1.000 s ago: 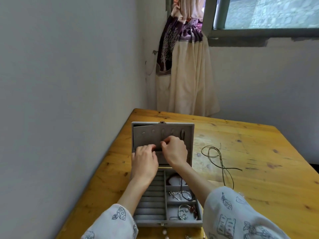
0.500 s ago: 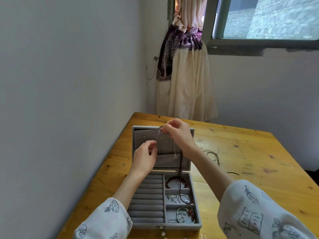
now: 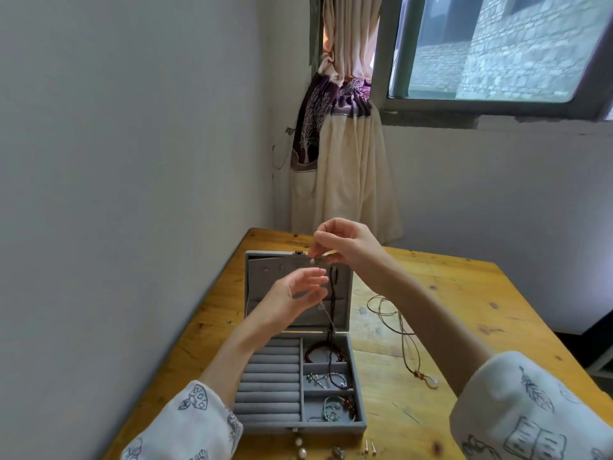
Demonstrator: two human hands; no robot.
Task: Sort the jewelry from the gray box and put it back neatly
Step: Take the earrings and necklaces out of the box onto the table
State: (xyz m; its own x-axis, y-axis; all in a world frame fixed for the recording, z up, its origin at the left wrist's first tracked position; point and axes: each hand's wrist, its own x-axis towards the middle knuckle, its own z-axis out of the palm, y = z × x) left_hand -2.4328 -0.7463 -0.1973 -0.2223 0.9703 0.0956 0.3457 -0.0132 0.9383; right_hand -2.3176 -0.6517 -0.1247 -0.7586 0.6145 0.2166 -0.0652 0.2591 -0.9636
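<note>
Over the yellow wooden desk (image 3: 447, 310), our right hand (image 3: 345, 247) has lifted, pinching a thin silver chain (image 3: 326, 315) out of the open gray velvet box (image 3: 358, 410); our left hand (image 3: 295, 293), fingers loosely spread, reaches toward it. Sorting has barely begun.

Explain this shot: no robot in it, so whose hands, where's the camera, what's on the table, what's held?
There is no machine: these are a person's two bare hands, filmed by one wide-angle camera worn on the head, looking forward and down.

On the wooden table stands an open gray box, lid upright. Its left half is ring rolls; the right compartments hold bracelets and chains. To its right lies a cord necklace with a pale pendant. Small earrings and pearls lie at the near edge.

The right hand has a pinching grip on a thin chain lifted above the box. A dark beaded strand also hangs there into the box. The left hand is open beside the chain, holding nothing.
</note>
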